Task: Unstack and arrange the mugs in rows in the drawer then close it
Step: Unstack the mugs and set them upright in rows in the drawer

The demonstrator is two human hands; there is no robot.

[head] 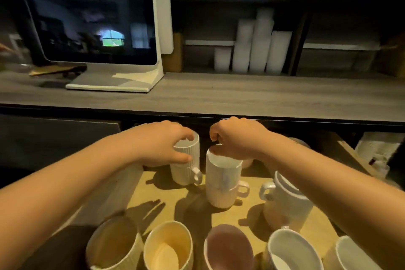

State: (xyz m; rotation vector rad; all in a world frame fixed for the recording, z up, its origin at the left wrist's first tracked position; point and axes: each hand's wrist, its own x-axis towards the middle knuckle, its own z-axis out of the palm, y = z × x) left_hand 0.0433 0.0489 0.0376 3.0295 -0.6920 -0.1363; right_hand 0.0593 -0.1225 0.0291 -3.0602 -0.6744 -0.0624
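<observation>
White ribbed ceramic is sitting between the curled fingers [187, 136] and thumb of the left hand [162, 144]. The fingers are hooking over the far rim and the thumb is pressing the near wall, so this hand is clamping the single ribbed mug [186, 171] from above. Whether that mug's base is resting on the drawer [157, 193] floor or hanging just clear of it, I cannot tell. Just beside it, the right hand [236, 138] is hovering with its fingers curled over the mouth of the top mug [223, 166] of a two-mug stack [219, 195]. The thumb is lying along the near rim, but whether it is actually pinching that rim is not showing. What matters for the coming move is that the stack is standing upright, long axis vertical, straight below the right hand. That hand is the nearer one, and the top mug probably needs pulling straight up. The single mug's handle is pointing toward the stack across a narrow gap. Further right a second stack [285, 201] is waiting, handle turned left. Along the near edge a row of five single mugs [230, 247] is standing mouths up. Beyond the open drawer a grey countertop [219, 94] is carrying a monitor [87, 13], and paper cup sleeves [252, 50] are standing on the shelf behind.
</observation>
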